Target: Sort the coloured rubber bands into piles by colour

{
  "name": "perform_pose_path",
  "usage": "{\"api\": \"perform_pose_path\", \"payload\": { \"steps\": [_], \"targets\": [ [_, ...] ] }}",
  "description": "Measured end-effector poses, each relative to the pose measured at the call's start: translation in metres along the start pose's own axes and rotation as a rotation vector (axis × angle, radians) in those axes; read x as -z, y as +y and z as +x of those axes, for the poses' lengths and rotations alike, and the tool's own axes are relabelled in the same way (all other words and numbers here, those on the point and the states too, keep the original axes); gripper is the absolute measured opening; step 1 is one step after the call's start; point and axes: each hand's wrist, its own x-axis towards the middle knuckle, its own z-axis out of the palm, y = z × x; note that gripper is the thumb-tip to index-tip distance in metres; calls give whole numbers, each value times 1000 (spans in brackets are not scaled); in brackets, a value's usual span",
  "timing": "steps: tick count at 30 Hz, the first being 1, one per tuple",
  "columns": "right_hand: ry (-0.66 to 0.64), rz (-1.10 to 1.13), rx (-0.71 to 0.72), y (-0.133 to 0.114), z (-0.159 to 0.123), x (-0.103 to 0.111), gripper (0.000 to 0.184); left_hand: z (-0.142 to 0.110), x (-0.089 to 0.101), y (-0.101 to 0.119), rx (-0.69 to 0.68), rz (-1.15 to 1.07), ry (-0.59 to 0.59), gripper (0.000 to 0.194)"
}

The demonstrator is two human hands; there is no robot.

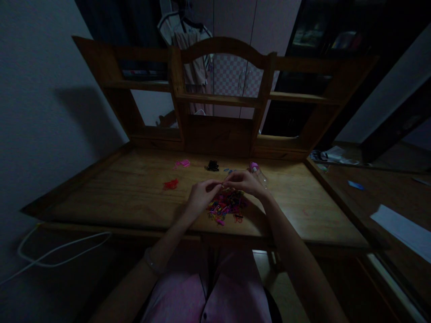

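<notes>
My left hand point(203, 194) and my right hand point(246, 181) meet fingertip to fingertip just above the desk. Both are pinched closed, and whatever lies between the fingers is too small to make out. Below them spreads a mixed heap of small colourful bands point(227, 207), looking like rubber bands in pink, yellow, red and dark tones. Farther off lie single-colour groups: red bands point(171, 184), pink bands point(182, 163) and black bands point(212, 166). A few blue bands point(230, 171) show behind my right hand.
A clear bottle with a purple top point(258, 174) lies beyond my right wrist. The wooden desk point(128, 193) has a shelf unit point(222, 130) along its back. A white cable point(63, 251) hangs at the left, and white paper point(402, 229) rests on the right-hand surface.
</notes>
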Motion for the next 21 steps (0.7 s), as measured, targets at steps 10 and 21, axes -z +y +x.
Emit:
{"api": "perform_pose_path", "payload": {
  "steps": [10,21],
  "targets": [
    [522,-602,65,33,7,6,11,-37,-2,7,-167,251,-46,16],
    [623,-765,52,34,5,7,15,-33,-34,23,-309,475,-147,19]
  ]
}}
